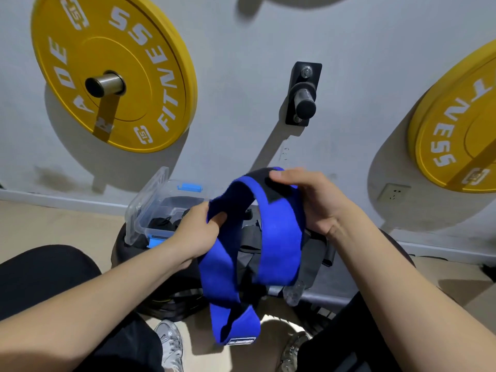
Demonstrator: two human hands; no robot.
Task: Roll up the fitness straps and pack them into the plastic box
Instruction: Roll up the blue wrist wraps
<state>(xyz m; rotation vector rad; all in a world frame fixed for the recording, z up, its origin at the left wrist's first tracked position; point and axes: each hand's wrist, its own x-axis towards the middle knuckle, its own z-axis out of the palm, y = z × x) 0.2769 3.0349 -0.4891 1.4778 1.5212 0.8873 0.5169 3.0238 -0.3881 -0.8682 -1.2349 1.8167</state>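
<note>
Both hands have a closed grip on the blue fitness strap [279, 237], held in mid-air: the left hand [197, 232] pinches one fold, while the right hand [308, 202] curls round the black-patched end at the top. The rest hangs below in a loose loop. The clear plastic box [166, 202] stands open just behind the left hand, with dark straps [161, 222] inside. Rolling looks barely begun. The next move calls for winding the band tightly from the held end before packing it.
</note>
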